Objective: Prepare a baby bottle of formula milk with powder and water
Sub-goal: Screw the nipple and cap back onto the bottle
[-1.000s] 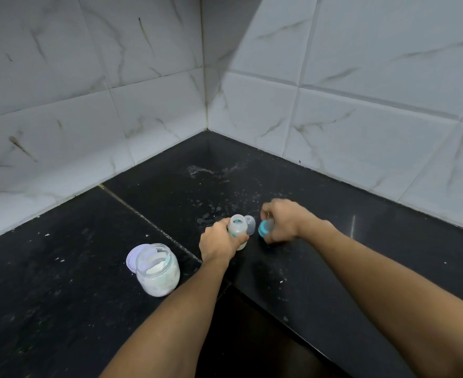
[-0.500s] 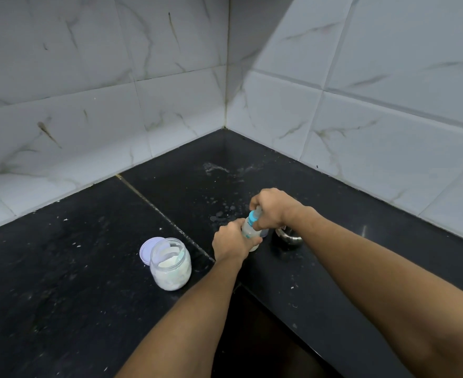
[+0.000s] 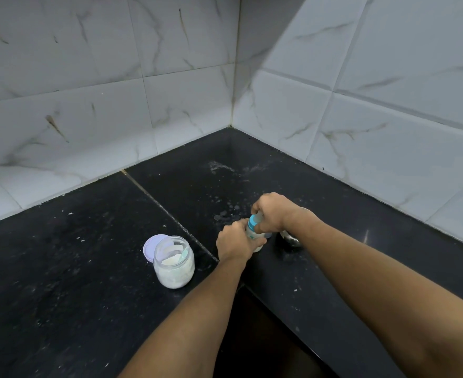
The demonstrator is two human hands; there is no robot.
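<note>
Left hand [image 3: 234, 242] wraps baby bottle [image 3: 253, 233] body, upright on counter [image 3: 88, 282]. Right hand [image 3: 272, 212] clamps blue cap [image 3: 253, 222] on top. Open powder jar [image 3: 174, 261] left of left hand.

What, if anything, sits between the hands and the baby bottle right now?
Nothing visible. The left hand is wrapped round the baby bottle low down, and the right hand is closed on its blue cap. The open powder jar stands apart on the left.
</note>
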